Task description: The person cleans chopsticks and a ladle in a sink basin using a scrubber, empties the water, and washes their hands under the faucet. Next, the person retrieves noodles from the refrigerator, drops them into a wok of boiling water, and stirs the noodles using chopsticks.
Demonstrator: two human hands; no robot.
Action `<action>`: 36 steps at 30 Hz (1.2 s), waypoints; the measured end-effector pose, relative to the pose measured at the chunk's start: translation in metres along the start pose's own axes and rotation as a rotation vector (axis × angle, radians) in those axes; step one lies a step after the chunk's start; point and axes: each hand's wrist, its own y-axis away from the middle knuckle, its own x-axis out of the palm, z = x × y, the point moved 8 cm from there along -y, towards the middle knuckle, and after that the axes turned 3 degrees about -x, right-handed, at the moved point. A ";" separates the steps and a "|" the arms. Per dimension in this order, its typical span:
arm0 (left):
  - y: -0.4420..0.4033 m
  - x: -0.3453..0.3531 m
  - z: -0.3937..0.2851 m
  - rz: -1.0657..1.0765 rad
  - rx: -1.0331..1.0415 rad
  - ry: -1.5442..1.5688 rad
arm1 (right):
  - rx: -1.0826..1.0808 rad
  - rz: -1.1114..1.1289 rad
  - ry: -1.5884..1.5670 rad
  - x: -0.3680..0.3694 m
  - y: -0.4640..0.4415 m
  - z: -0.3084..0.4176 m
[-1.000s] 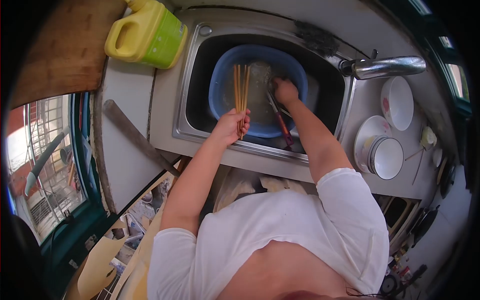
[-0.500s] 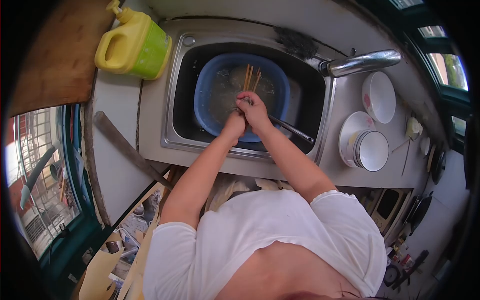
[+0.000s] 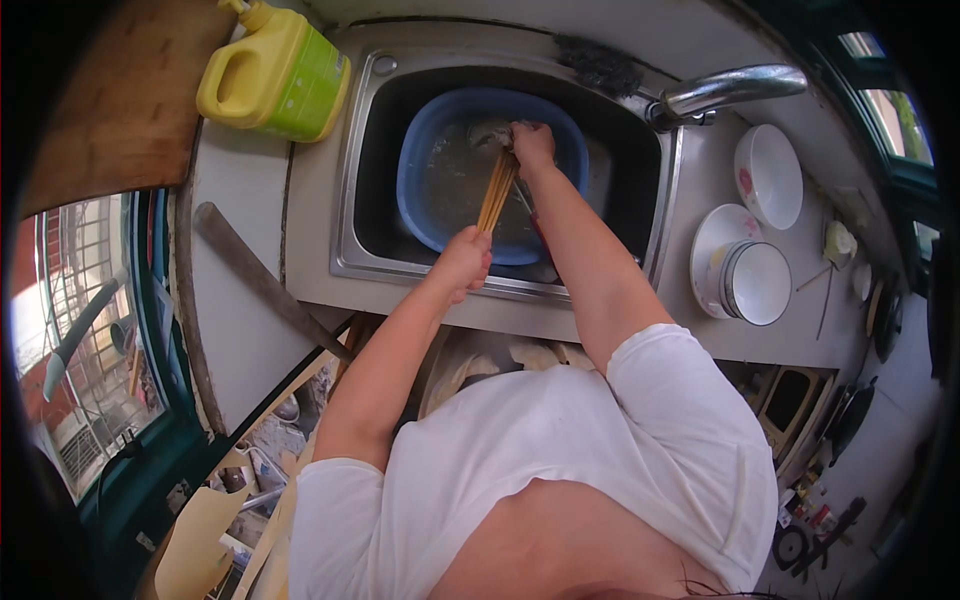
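Observation:
A bundle of wooden chopsticks (image 3: pixel 497 192) slants across a blue basin (image 3: pixel 407 195) of cloudy water. My left hand (image 3: pixel 464 262) is closed round their near end, over the basin's front rim. At the far end my right hand (image 3: pixel 533 146) has its fingers closed about the chopsticks. Against those fingers, on the left, is a greyish crumpled thing (image 3: pixel 490 134), perhaps a scrubber; its kind is unclear. A thin handle (image 3: pixel 528 200) leans in the basin, partly hidden by my right forearm.
The basin stands in a metal sink (image 3: pixel 350 215) under a faucet (image 3: pixel 735 88). On the right counter are a bowl (image 3: pixel 768 178), a plate (image 3: pixel 705 250) and stacked bowls (image 3: pixel 757 284). A yellow-green jug (image 3: pixel 285 80) and a long wooden handle (image 3: pixel 255 265) are at left.
My hands have moved apart: the right to the far end of the chopsticks, the left nearer my body. The chopsticks now show between them. The metal handle has shifted behind my right forearm.

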 end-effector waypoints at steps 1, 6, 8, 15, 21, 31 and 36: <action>0.006 -0.003 0.005 0.025 -0.011 0.037 | -0.079 -0.091 0.198 -0.020 -0.001 0.012; 0.013 -0.016 0.015 0.003 -0.002 0.210 | -0.269 0.095 0.563 -0.032 0.017 -0.006; 0.000 -0.019 0.011 -0.067 -0.005 0.238 | 0.015 0.214 0.197 -0.025 0.025 -0.036; -0.025 0.008 -0.003 0.071 0.015 0.134 | 0.166 0.322 -0.493 -0.034 0.116 0.020; 0.025 0.015 -0.002 0.140 -0.065 -0.046 | -0.001 0.145 -0.135 -0.050 0.044 0.017; 0.047 0.071 -0.045 0.166 0.206 -0.457 | -0.106 0.191 0.128 -0.110 0.130 0.053; 0.003 0.161 -0.069 0.389 0.213 -0.685 | -0.099 0.335 -0.066 -0.120 0.158 0.017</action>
